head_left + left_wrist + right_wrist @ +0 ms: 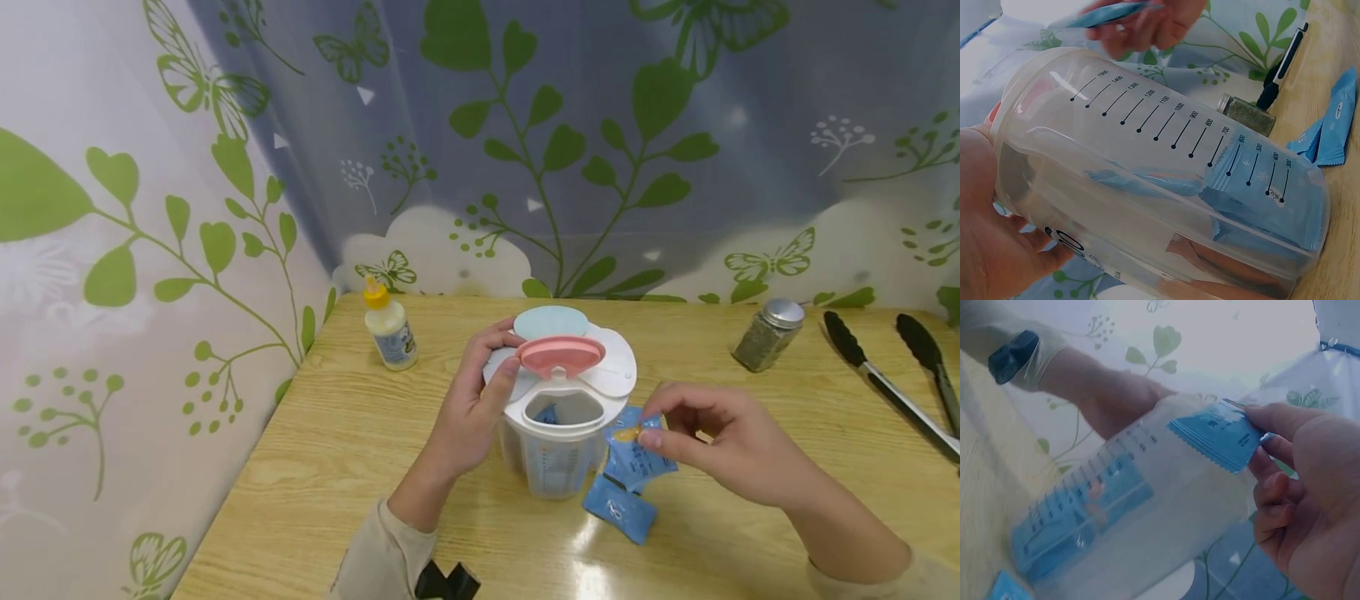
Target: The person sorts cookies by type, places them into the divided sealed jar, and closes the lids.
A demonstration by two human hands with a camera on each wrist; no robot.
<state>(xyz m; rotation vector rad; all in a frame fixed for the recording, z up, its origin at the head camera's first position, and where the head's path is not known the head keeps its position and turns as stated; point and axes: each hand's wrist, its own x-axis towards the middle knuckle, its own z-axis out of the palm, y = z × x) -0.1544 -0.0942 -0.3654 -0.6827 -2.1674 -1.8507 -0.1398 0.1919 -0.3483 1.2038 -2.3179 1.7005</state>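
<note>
A clear compartmented storage container with a white lid stands on the table. Its pink flap is raised above an opening at the front. My left hand grips the lid's left side, thumb near the flap. To the right of the opening, my right hand pinches a blue sachet between thumb and fingers. Several blue sachets lie inside the front compartment, and brownish packets show in a neighbouring one. Another blue sachet rests on the table below the right hand.
A small bottle with a yellow nozzle cap stands at the back left. A glass jar with a metal lid stands at the back right. Black-tipped tongs lie at the far right. Patterned cloth hangs behind the table.
</note>
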